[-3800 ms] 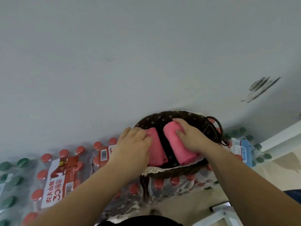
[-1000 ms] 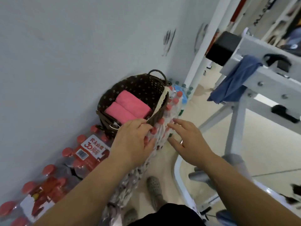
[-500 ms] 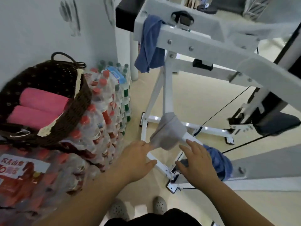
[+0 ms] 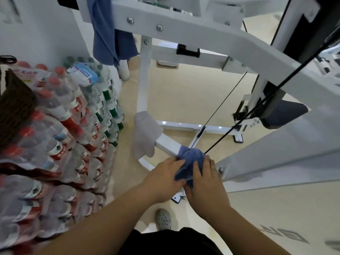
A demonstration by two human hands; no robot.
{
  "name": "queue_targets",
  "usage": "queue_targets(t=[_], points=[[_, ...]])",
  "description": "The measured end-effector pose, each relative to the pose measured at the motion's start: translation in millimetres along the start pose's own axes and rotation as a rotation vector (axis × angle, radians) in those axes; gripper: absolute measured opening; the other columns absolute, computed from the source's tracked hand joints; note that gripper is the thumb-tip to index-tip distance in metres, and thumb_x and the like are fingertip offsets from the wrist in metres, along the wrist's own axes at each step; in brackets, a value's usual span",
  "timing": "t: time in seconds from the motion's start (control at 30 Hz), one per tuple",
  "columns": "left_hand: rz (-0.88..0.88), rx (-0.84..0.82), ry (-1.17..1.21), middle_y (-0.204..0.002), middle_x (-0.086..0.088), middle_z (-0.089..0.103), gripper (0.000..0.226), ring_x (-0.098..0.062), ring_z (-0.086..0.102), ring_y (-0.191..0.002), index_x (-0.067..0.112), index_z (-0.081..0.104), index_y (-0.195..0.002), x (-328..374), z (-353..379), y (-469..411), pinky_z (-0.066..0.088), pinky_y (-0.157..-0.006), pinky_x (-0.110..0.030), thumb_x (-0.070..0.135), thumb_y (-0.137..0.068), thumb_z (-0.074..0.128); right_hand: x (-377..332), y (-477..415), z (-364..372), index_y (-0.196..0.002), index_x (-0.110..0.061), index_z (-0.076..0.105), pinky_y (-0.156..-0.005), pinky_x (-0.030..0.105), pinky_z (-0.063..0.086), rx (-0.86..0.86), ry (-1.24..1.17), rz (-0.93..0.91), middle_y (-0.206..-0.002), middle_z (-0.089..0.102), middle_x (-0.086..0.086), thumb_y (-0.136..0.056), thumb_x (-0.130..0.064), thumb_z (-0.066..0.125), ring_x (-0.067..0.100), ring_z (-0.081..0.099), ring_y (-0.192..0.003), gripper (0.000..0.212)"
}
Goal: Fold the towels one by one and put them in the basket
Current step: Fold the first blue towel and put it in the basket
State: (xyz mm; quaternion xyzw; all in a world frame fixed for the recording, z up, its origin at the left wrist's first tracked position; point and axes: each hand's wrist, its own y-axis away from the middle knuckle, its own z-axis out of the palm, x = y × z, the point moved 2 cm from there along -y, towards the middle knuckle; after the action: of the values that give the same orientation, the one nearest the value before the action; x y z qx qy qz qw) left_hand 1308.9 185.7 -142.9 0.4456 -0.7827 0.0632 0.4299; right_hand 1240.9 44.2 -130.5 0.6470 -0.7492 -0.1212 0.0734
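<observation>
A small blue towel is draped over a low white bar of the exercise machine. My left hand grips its left side and my right hand grips its right side. A grey towel hangs on the same bar just to the left. A larger blue towel hangs from the machine's upper beam. Only the dark brown rim of the basket shows at the left edge; its contents are out of view.
Shrink-wrapped packs of water bottles are stacked high along the left, under the basket. The white machine frame, its black cables and a dark seat pad fill the right. My grey shoe stands on the beige floor.
My view has swung right and down, away from the basket. Both hands moved past the grey towel and closed on the small blue towel on the low bar.
</observation>
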Motion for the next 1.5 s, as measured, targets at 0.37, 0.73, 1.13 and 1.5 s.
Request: queue_targets(t=[0.37,0.73,1.13,1.5], points=[[-0.300,0.374,0.558,-0.096,0.007,0.069,0.011,-0.007,0.063,-0.092,0.023,0.065,-0.103,4,14,-11,0.049,-0.080,-0.022,0.019,-0.094,0.061,9,-4,-2,-0.157,-0.009,0.016,-0.116,0.025,-0.003,0.059,-0.224,-0.140,-0.161,0.017,0.002,-0.098,-0.043,0.053,0.026,0.002,-0.152,0.078],[-0.567,0.256,0.837,-0.094,-0.021,0.072,0.013,-0.035,0.070,-0.094,0.007,0.071,-0.092,21,26,-23,0.058,-0.086,-0.050,0.018,-0.092,0.065,18,0,1,-0.155,-0.015,0.027,-0.122,0.030,0.023,0.020,-0.342,-0.266,-0.156,0.028,0.000,-0.098,-0.039,0.053,0.017,0.017,-0.148,0.067],[-0.354,0.518,0.506,-0.076,0.007,0.059,0.010,0.002,0.055,-0.065,0.016,0.061,-0.083,14,13,38,0.043,-0.059,-0.012,0.015,-0.093,0.064,5,15,-4,-0.094,-0.026,0.063,-0.070,0.028,0.044,0.084,-0.347,-0.434,-0.091,0.061,-0.009,-0.096,-0.043,0.042,0.011,0.054,-0.084,0.027],[-0.178,0.591,0.143,-0.081,0.010,0.063,0.014,-0.006,0.057,-0.076,0.026,0.060,-0.083,-11,-12,191,0.043,-0.066,-0.022,0.017,-0.083,0.070,-108,19,-31,-0.111,-0.033,0.068,-0.102,0.041,0.037,0.066,-0.228,-1.039,-0.119,0.067,-0.011,-0.089,-0.032,0.049,0.020,0.048,-0.126,0.029]])
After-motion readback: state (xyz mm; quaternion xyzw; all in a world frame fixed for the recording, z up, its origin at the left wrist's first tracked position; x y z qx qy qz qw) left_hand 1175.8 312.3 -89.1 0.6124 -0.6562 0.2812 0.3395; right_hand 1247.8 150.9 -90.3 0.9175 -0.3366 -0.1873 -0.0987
